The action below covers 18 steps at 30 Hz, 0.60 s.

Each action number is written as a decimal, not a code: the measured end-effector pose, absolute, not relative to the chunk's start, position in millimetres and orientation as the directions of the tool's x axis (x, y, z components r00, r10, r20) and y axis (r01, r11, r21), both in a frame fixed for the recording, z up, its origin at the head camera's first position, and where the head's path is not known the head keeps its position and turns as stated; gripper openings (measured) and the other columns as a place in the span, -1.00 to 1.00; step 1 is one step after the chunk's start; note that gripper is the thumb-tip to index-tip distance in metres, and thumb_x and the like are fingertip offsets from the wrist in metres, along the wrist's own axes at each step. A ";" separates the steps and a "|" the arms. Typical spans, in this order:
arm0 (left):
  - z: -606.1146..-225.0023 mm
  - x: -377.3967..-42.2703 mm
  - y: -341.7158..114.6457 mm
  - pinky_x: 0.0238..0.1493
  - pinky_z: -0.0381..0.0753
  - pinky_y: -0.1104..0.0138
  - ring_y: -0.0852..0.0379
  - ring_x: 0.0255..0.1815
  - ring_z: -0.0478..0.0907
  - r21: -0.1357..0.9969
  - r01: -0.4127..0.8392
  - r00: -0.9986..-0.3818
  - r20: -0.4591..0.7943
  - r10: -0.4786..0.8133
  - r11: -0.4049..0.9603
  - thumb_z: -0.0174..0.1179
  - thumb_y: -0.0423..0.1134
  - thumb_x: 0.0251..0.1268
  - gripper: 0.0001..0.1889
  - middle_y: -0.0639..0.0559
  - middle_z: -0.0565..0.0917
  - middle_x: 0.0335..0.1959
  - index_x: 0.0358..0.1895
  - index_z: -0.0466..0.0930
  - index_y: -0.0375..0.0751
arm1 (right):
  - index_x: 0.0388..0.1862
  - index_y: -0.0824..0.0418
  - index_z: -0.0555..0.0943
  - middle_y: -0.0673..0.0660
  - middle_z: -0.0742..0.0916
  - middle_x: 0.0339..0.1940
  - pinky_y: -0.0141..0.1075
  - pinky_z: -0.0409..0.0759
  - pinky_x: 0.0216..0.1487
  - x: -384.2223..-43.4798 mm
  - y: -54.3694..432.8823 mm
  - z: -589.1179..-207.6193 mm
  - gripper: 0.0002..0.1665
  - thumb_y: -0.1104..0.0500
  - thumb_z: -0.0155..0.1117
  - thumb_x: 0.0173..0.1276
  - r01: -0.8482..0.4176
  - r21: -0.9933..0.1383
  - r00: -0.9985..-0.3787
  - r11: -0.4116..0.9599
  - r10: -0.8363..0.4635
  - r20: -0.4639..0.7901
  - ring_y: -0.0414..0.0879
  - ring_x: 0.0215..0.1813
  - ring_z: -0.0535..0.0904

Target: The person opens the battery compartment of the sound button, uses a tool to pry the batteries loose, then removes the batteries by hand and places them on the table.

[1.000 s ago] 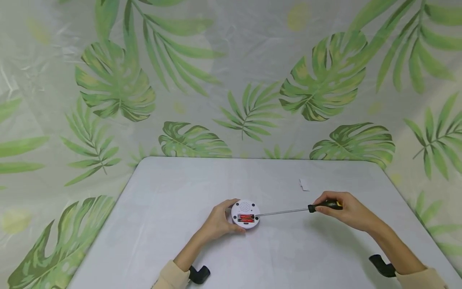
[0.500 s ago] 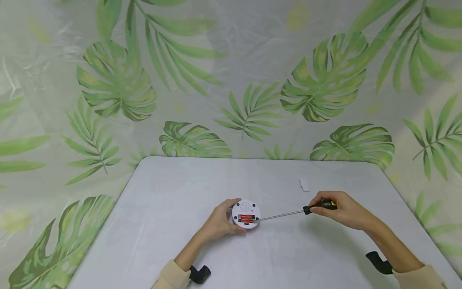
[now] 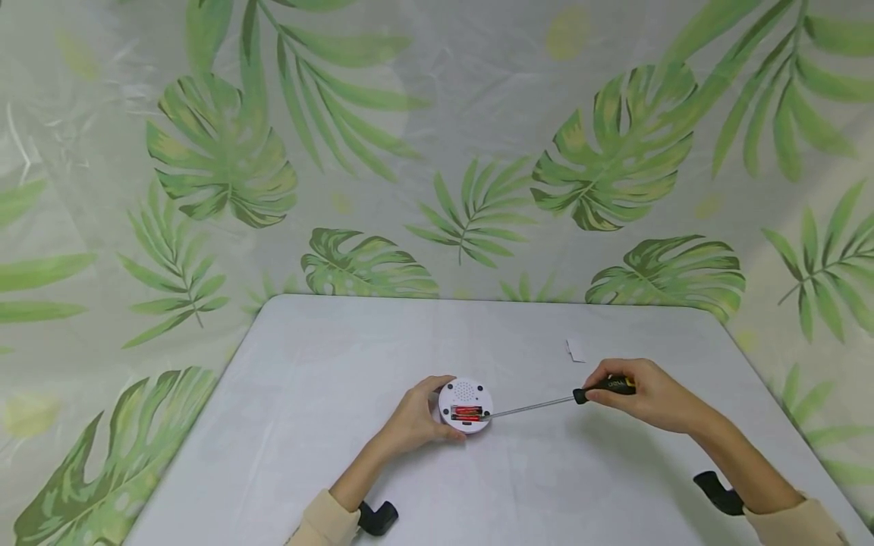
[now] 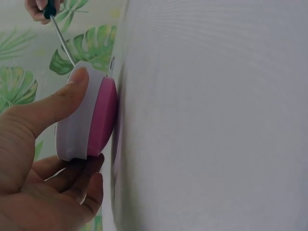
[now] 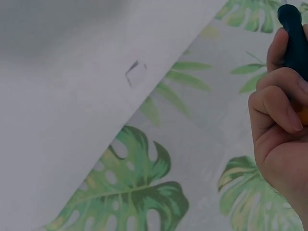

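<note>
My left hand (image 3: 413, 417) grips a round white device (image 3: 466, 390) by its side, thumb and fingers on opposite edges. Its upturned face has a speaker grille, dark round feet and an uncovered compartment holding red batteries (image 3: 466, 413). From the left wrist view, the device (image 4: 79, 120) shows a pink layer facing the table. In my right hand (image 3: 649, 398) is a long screwdriver (image 3: 608, 387), gripped by its black and yellow handle. The shaft runs left, and its tip is at the right end of the batteries. The right wrist view shows curled fingers (image 5: 279, 101) around the handle.
The white table (image 3: 328, 356) extends beyond both hands. A small white piece (image 3: 576, 350) lies on it behind the screwdriver. Leaf-patterned sheeting (image 3: 471, 152) hangs past the far edge. Black wrist mounts (image 3: 378, 519) stick out from both forearms.
My right hand has shifted slightly left, and the screwdriver tip has moved from the compartment's right edge onto the battery end. The left hand and device have barely moved.
</note>
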<state>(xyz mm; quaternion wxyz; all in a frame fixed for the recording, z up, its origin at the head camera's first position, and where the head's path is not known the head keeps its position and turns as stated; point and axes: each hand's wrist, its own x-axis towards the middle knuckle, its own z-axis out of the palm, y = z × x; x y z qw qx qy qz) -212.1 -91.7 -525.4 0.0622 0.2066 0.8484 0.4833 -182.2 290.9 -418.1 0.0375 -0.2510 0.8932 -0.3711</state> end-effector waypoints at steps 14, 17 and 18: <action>-521.2 -210.9 -88.7 0.45 0.49 -0.03 -0.06 0.35 0.56 0.801 0.352 -0.896 0.140 0.421 0.483 0.75 -0.19 -0.30 -0.01 -0.10 0.67 0.25 0.38 0.51 -0.30 | -0.24 -0.08 0.67 -0.30 0.70 -0.33 -0.43 0.52 -0.36 -176.1 257.2 -372.1 -0.88 0.12 0.47 0.37 -0.613 -0.400 -0.784 0.681 -0.585 0.207 -0.48 -0.36 0.50; -519.5 -210.9 -88.2 0.44 0.50 -0.02 -0.09 0.35 0.56 0.779 0.374 -0.892 0.152 0.426 0.504 0.75 -0.19 -0.30 -0.01 -0.12 0.67 0.26 0.38 0.51 -0.32 | -0.25 -0.10 0.67 -0.30 0.70 -0.30 -0.40 0.53 -0.33 -177.6 249.6 -361.6 -0.89 0.08 0.47 0.36 -0.621 -0.339 -0.780 0.707 -0.599 0.180 -0.48 -0.31 0.52; -519.0 -211.0 -87.9 0.44 0.50 -0.02 -0.09 0.35 0.56 0.772 0.379 -0.891 0.155 0.428 0.510 0.75 -0.18 -0.30 -0.01 -0.13 0.66 0.27 0.38 0.52 -0.32 | -0.25 -0.11 0.67 -0.30 0.70 -0.29 -0.40 0.53 -0.32 -177.9 247.5 -358.9 -0.89 0.07 0.48 0.36 -0.619 -0.322 -0.782 0.716 -0.600 0.170 -0.47 -0.31 0.52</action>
